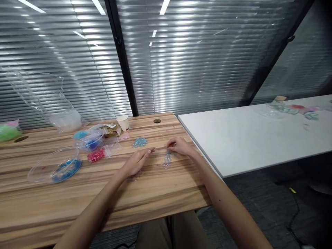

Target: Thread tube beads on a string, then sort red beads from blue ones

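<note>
My left hand (137,162) rests edge-down on the wooden table (155,200), its fingers stretched out and seemingly holding nothing. Beside its wrist lies a thin scatter of pale, small tube-like pieces (135,177), partly hidden by the hand. A small heap of clear, silvery tube-like pieces (166,160) lies between my hands. At this heap's far end, my right hand (178,145) has its thumb and fingertips pinched together; what is in them is too small to make out. Beyond my left fingertips sits a heap of light-blue tube-like pieces (139,142).
Left of my hands are a bag of red pieces (96,155), a clear tub with blue contents (90,141), a clear round container (66,169) and a paper cup (123,122). A white table (249,138) adjoins on the right, with bags (298,109) at its back.
</note>
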The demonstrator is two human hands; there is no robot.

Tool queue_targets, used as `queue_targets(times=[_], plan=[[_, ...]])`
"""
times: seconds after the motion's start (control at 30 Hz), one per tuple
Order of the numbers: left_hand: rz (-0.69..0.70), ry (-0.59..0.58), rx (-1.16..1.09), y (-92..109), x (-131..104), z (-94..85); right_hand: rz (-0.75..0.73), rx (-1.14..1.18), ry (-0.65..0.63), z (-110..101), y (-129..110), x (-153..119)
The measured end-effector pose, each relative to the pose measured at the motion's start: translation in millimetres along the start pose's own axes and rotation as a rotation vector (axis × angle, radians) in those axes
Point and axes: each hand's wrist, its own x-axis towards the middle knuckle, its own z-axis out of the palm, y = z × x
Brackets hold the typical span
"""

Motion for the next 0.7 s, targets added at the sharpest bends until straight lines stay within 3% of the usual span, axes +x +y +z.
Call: queue_targets(times=[0.7], plan=[[0.015,0.019,0.010,-3.5,0.7,1.3,-0.006,0.068,-0.055,2.3,5.9,2.5]])
